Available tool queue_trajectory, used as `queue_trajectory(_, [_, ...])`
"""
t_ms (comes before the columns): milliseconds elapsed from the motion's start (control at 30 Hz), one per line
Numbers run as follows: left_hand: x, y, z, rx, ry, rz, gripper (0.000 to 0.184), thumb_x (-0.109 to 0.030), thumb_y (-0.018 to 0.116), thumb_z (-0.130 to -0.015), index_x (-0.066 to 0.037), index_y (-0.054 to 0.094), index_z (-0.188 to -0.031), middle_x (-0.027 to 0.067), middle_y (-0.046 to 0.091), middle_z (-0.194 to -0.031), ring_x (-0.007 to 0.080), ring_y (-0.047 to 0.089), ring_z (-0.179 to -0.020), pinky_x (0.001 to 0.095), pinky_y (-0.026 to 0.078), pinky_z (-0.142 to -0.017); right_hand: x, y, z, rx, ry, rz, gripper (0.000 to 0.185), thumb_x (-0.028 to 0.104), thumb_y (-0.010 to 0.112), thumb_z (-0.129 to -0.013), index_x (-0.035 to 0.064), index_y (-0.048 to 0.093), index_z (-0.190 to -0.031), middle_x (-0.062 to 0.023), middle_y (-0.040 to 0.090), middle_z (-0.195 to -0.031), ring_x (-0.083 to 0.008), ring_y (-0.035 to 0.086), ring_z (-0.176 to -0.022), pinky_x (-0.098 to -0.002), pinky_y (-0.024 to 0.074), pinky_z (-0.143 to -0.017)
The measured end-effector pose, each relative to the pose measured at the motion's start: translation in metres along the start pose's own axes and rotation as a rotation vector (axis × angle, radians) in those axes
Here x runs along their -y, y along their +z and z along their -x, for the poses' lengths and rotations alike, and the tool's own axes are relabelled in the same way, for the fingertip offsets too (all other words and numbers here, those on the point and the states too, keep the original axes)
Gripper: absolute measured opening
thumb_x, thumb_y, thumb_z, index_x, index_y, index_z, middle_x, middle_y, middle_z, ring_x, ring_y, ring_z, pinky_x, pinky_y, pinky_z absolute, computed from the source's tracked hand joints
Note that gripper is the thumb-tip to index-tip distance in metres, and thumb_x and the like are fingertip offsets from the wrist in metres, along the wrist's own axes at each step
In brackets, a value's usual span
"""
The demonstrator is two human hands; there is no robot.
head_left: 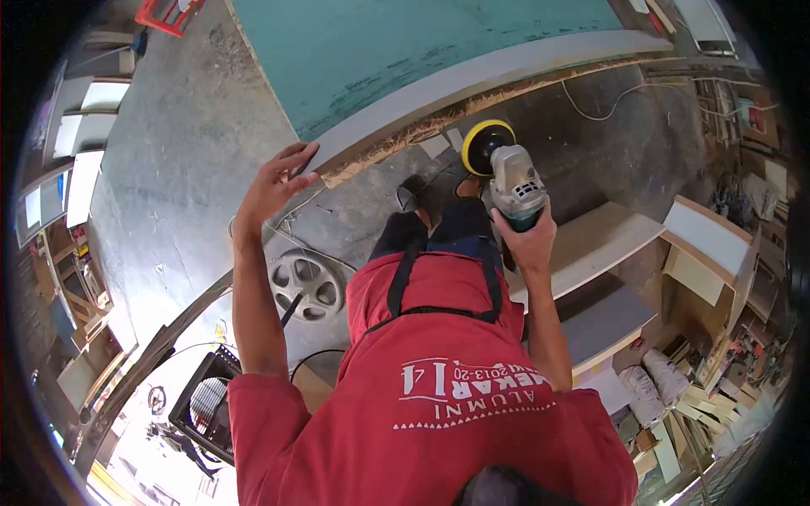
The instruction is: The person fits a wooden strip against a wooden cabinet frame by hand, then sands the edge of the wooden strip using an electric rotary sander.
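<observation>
My right hand (531,236) is wrapped round the rear of a grey power polisher (515,181), whose round pad with a yellow rim (489,145) faces the near edge of the work. My left hand (283,181) touches the left end of a long grey-white strip (380,118), thumb and fingers apart at its corner. The strip runs along the near edge of a large green board (354,51). Beneath the strip, the edge shows rough, brown, splintered wood (405,139). A small gap separates the pad from that edge.
A grey spoked wheel (305,285) lies on the concrete floor (177,169) at left, near a black-framed fan (207,405). Wooden shelves (599,244) stand at right. A cable (591,116) loops beyond the polisher. A red stool (160,25) is at upper left.
</observation>
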State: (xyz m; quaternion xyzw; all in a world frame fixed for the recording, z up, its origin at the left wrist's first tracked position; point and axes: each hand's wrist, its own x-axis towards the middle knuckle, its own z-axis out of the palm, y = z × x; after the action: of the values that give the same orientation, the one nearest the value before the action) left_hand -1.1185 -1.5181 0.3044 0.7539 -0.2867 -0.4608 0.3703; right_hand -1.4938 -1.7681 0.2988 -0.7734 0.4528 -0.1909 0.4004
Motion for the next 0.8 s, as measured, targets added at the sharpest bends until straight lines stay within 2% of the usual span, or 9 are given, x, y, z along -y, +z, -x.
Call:
queue_trajectory(67, [0.01, 0.02, 0.007, -0.184, 0.163, -0.239, 0.058, -0.022, 0.081, -0.085, -0.011, 0.063, -0.14, 0.0155, 0.056, -0.146, 0.0307, 0.055, -0.131, 0.039, 0.044, -0.108, -0.001, 0.005, 0.006, 0.047, -0.007, 0.03, 0.059, 0.03, 0.091, -0.073, 0.0027, 0.058, -0.113, -0.02, 0.073, -0.096, -0.0376, 0.074, -0.091, -0.0427, 0.0573, -0.076])
queue_trajectory(100, [0.02, 0.036, 0.011, -0.316, 0.23, -0.44, 0.063, -0.019, 0.085, -0.078, -0.015, 0.065, -0.138, 0.0166, 0.056, -0.144, 0.037, 0.053, -0.131, 0.0428, 0.044, -0.11, -0.002, 0.008, 0.008, 0.044, 0.002, 0.026, 0.059, 0.03, 0.091, -0.073, 0.0027, 0.058, -0.113, -0.02, 0.073, -0.096, -0.0376, 0.074, -0.091, -0.0427, 0.0573, -0.076])
queue_trajectory(133, [0.022, 0.052, 0.012, -0.306, 0.228, -0.446, 0.063, -0.019, 0.085, -0.078, -0.015, 0.065, -0.138, 0.0166, 0.056, -0.144, 0.037, 0.053, -0.131, 0.0428, 0.044, -0.11, -0.003, 0.011, 0.01, 0.048, -0.021, 0.055, 0.059, 0.03, 0.091, -0.072, 0.004, 0.058, -0.114, -0.0195, 0.073, -0.096, -0.0379, 0.074, -0.091, -0.0431, 0.0575, -0.076])
queue_trajectory(200, [0.026, 0.076, 0.013, -0.509, 0.277, -0.64, 0.068, -0.019, 0.086, -0.074, -0.02, 0.066, -0.138, 0.0167, 0.054, -0.146, 0.0399, 0.049, -0.133, 0.0463, 0.043, -0.111, -0.004, 0.019, 0.016, 0.05, -0.031, 0.078, 0.06, 0.031, 0.091, -0.072, 0.0053, 0.059, -0.115, -0.019, 0.073, -0.097, -0.0381, 0.074, -0.091, -0.0435, 0.0577, -0.076])
queue_trajectory(233, [0.03, 0.077, 0.011, -0.52, 0.279, -0.611, 0.072, -0.019, 0.088, -0.071, -0.024, 0.065, -0.139, 0.0161, 0.052, -0.147, 0.0388, 0.047, -0.136, 0.0472, 0.043, -0.11, -0.004, 0.022, 0.019, 0.067, -0.047, 0.087, 0.06, 0.032, 0.091, -0.072, 0.0067, 0.06, -0.117, -0.0181, 0.073, -0.097, -0.0376, 0.074, -0.091, -0.0435, 0.0578, -0.075])
queue_trajectory(467, [0.03, 0.073, 0.013, -0.483, 0.282, -0.626, 0.072, -0.018, 0.087, -0.071, -0.023, 0.065, -0.139, 0.017, 0.052, -0.147, 0.0395, 0.049, -0.134, 0.0479, 0.043, -0.11, -0.004, 0.055, 0.028, 0.134, -0.12, 0.071, 0.064, 0.035, 0.09, -0.07, 0.0095, 0.061, -0.121, -0.0162, 0.073, -0.101, -0.0372, 0.073, -0.092, -0.0432, 0.0587, -0.077])
queue_trajectory(567, [0.032, 0.073, 0.013, -0.47, 0.267, -0.64, 0.073, -0.013, 0.088, -0.072, -0.025, 0.064, -0.141, 0.0154, 0.052, -0.15, 0.0349, 0.05, -0.137, 0.0443, 0.043, -0.112, 0.005, 0.062, 0.027, 0.169, -0.095, 0.023, 0.064, 0.033, 0.09, -0.069, 0.0095, 0.061, -0.122, -0.0154, 0.073, -0.104, -0.0364, 0.073, -0.095, -0.0427, 0.0585, -0.08])
queue_trajectory(633, [0.031, 0.074, 0.012, -0.481, 0.309, -0.637, 0.072, -0.014, 0.087, -0.072, -0.022, 0.064, -0.14, 0.0183, 0.052, -0.147, 0.0399, 0.05, -0.132, 0.0478, 0.043, -0.109, 0.006, 0.067, 0.026, 0.168, -0.117, 0.022, 0.065, 0.033, 0.09, -0.068, 0.0095, 0.061, -0.122, -0.0152, 0.073, -0.105, -0.0362, 0.072, -0.097, -0.0427, 0.0582, -0.081])
queue_trajectory(800, [0.029, 0.072, 0.012, -0.476, 0.321, -0.667, 0.073, -0.011, 0.087, -0.072, -0.021, 0.064, -0.14, 0.0195, 0.052, -0.147, 0.04, 0.051, -0.131, 0.0474, 0.045, -0.107, 0.003, 0.075, 0.023, 0.164, -0.195, 0.053, 0.069, 0.031, 0.09, -0.066, 0.0092, 0.06, -0.124, -0.0148, 0.073, -0.106, -0.0363, 0.071, -0.098, -0.0436, 0.0578, -0.081])
